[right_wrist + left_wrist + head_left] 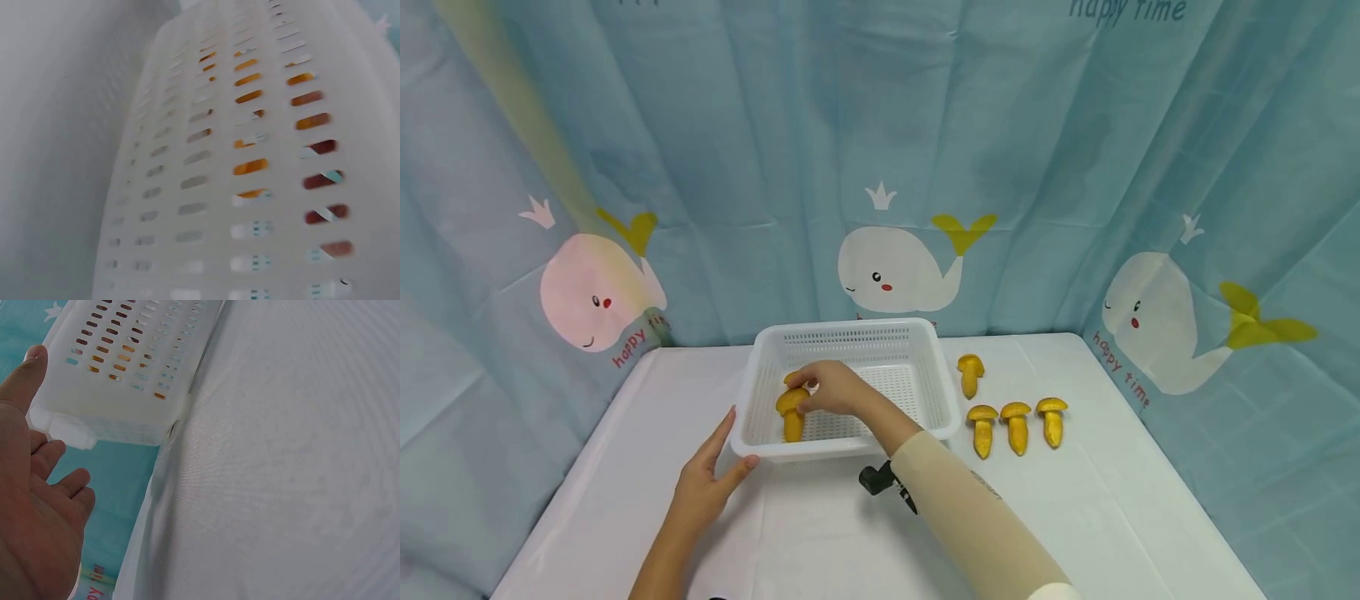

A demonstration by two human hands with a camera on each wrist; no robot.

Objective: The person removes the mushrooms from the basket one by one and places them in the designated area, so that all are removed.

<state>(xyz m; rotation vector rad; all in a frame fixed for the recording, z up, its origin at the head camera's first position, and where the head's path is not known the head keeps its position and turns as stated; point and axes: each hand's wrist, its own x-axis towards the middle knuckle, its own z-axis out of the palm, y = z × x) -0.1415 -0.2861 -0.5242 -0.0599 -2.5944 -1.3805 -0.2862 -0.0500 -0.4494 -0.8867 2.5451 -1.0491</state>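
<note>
In the head view, a white slotted plastic basket (842, 452) stands on the table. My right hand (835, 388) reaches inside it and pinches a yellow toy mushroom (792, 423) by the cap, with the stem pointing toward me. Just behind that cap, part of another yellow shape shows, mostly covered by the fingers. My left hand (702, 487) rests at the basket's front left corner, thumb at the front and fingers along the left side. The left wrist view shows the thumb (28, 375) against the basket (112, 406). Through the slots in the right wrist view, orange-yellow patches (250, 167) appear.
Right of the basket lie several more yellow mushrooms: one farther back (970, 377), the others in a row (1017, 429). A black object (880, 478) sits beneath the right forearm. A blue curtain (760, 167) with whale prints surrounds the white table (1120, 517).
</note>
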